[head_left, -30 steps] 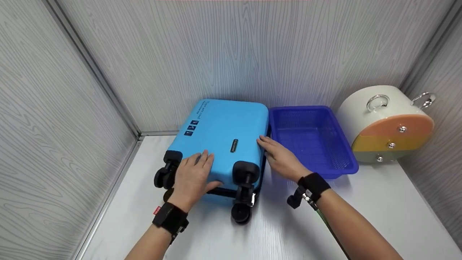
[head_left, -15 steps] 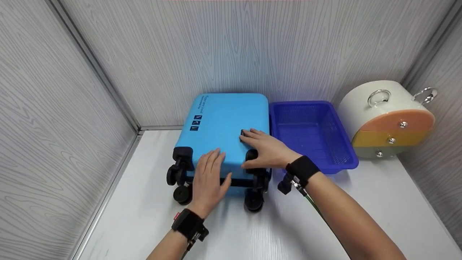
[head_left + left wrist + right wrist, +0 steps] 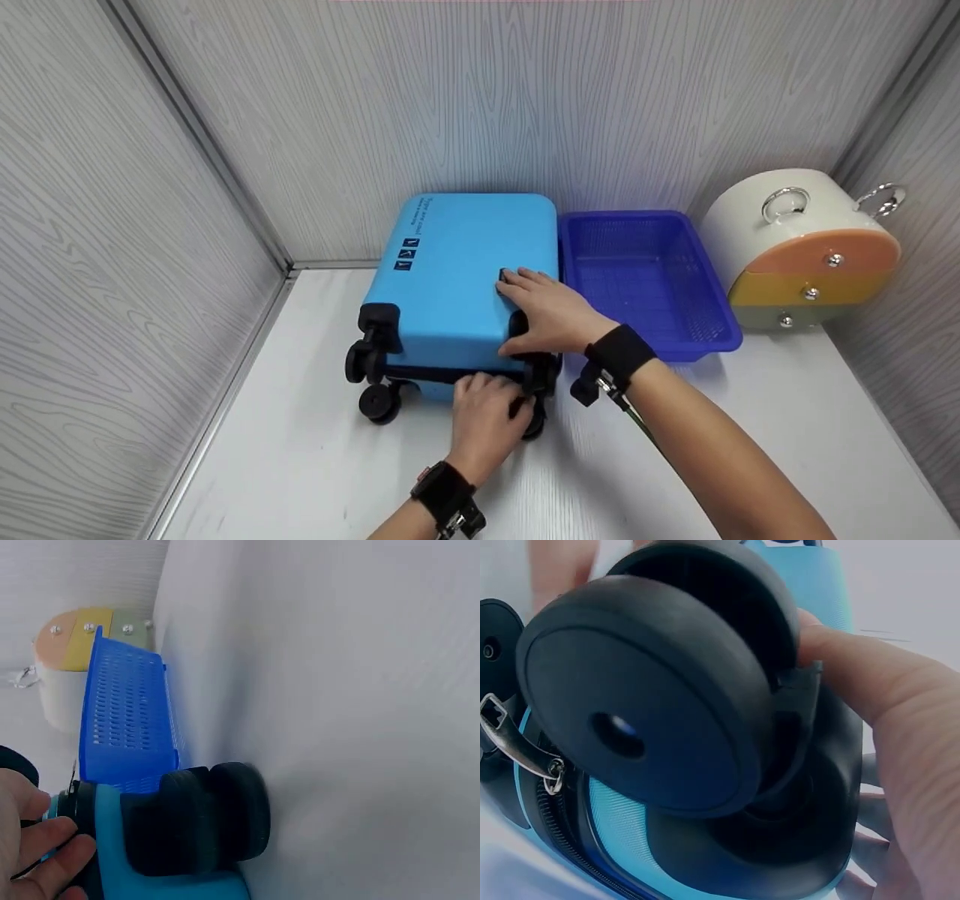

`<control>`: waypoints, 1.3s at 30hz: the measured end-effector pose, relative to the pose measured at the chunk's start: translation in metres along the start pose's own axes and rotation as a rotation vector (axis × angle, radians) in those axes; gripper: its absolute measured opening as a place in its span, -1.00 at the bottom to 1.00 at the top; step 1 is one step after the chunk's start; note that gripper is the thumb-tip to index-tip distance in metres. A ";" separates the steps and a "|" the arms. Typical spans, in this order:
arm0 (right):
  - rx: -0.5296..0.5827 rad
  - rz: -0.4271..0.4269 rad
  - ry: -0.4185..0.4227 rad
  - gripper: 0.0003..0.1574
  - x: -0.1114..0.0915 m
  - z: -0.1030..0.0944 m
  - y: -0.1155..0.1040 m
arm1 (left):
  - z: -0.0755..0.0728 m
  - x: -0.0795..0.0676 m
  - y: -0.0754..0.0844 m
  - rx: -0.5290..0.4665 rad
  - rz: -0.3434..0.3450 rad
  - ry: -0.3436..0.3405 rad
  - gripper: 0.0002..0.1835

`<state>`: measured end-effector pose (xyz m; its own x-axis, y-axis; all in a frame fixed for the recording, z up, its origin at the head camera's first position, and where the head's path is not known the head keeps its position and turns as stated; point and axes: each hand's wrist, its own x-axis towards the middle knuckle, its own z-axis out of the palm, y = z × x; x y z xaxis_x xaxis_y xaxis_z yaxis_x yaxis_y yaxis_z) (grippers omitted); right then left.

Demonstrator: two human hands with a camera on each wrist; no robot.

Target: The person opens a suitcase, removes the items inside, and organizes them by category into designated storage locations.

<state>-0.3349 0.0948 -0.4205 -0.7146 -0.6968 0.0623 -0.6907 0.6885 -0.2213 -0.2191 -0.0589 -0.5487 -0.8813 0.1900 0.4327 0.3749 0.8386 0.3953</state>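
Observation:
A light-blue hard suitcase (image 3: 457, 277) lies flat on the white table (image 3: 300, 465), its black wheels toward me. My right hand (image 3: 544, 311) rests on the lid with straight fingers, the thumb beside the near right wheel housing. The right wrist view shows that wheel (image 3: 652, 690) large, with a metal zipper pull (image 3: 517, 742) hanging free below it. My left hand (image 3: 487, 409) has curled fingers at the suitcase's near edge, on the black zipper seam next to the lower right wheel (image 3: 217, 817). What the left fingers (image 3: 45, 840) pinch is hidden.
A blue plastic basket (image 3: 645, 337) stands against the suitcase's right side. Beyond it, in the back right corner, sits a round white drawer box (image 3: 802, 255) with orange, yellow and grey fronts. Grey walls close in left, back and right. The left wheels (image 3: 371, 375) stick out.
My left hand came off the lid and moved down to the suitcase's near edge by the right wheels. The right hand went from the side onto the lid; the suitcase turned straighter.

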 end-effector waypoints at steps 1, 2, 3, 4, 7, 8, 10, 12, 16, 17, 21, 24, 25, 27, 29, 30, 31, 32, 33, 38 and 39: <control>0.000 0.002 -0.004 0.36 0.000 0.000 0.000 | 0.001 -0.001 0.001 -0.024 -0.018 -0.023 -0.82; -0.003 0.004 -0.008 0.36 0.000 0.000 0.000 | 0.003 -0.003 0.003 -0.067 -0.046 -0.059 -0.81; -0.006 0.004 -0.008 0.36 0.001 -0.001 0.000 | 0.006 -0.003 0.004 -0.135 -0.081 -0.099 -0.80; -0.010 0.005 -0.005 0.36 0.001 -0.001 0.000 | 0.009 -0.004 0.005 -0.216 -0.129 -0.142 -0.80; -0.034 0.001 0.023 0.35 0.002 -0.002 0.000 | 0.017 0.001 0.008 -0.427 -0.262 -0.225 -0.74; -0.044 -0.001 0.031 0.35 0.003 -0.001 0.000 | 0.020 0.004 0.009 -0.469 -0.296 -0.238 -0.68; -0.062 -0.010 0.043 0.34 0.002 0.000 0.001 | 0.024 0.009 0.010 -0.495 -0.330 -0.240 -0.57; -0.076 -0.025 0.052 0.33 0.002 0.001 0.002 | 0.027 0.012 0.011 -0.466 -0.334 -0.219 -0.49; -0.111 -0.057 0.079 0.31 0.001 0.003 0.004 | 0.030 0.015 0.011 -0.408 -0.305 -0.157 -0.55; -0.120 -0.064 0.090 0.31 0.001 0.002 0.005 | 0.030 0.015 0.010 -0.403 -0.291 -0.148 -0.55; -0.156 -0.086 0.124 0.29 0.000 0.002 0.008 | 0.031 0.015 0.008 -0.362 -0.219 -0.136 -0.56; -0.149 -0.097 0.132 0.28 -0.001 0.002 0.009 | 0.031 0.014 0.008 -0.345 -0.195 -0.131 -0.59; -0.143 -0.100 0.133 0.28 -0.001 0.003 0.010 | 0.030 0.014 0.007 -0.343 -0.192 -0.129 -0.60; -0.126 -0.108 0.137 0.29 -0.001 0.004 0.010 | 0.029 0.014 0.007 -0.350 -0.186 -0.122 -0.61; -0.109 -0.110 0.135 0.30 -0.001 0.007 0.009 | 0.029 0.013 0.005 -0.356 -0.178 -0.117 -0.58; -0.103 -0.106 0.131 0.30 0.000 0.007 0.008 | 0.029 0.012 0.005 -0.347 -0.169 -0.111 -0.58; -0.098 -0.099 0.126 0.31 0.000 0.008 0.007 | 0.030 0.012 0.004 -0.334 -0.161 -0.106 -0.59; -0.095 -0.092 0.121 0.33 0.001 0.009 0.005 | 0.030 0.011 0.003 -0.330 -0.157 -0.105 -0.59; -0.093 -0.081 0.113 0.35 0.002 0.009 0.003 | 0.031 0.010 0.002 -0.324 -0.153 -0.104 -0.60; -0.128 -0.036 0.068 0.44 0.006 0.007 -0.006 | 0.032 0.005 -0.001 -0.306 -0.132 -0.105 -0.63; -0.142 -0.031 0.063 0.43 0.006 0.006 -0.007 | 0.032 0.004 -0.002 -0.296 -0.119 -0.103 -0.63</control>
<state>-0.3338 0.0848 -0.4246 -0.6951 -0.7072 0.1292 -0.7181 0.6915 -0.0786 -0.2327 -0.0439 -0.5735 -0.9426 0.1628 0.2916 0.3218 0.6762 0.6627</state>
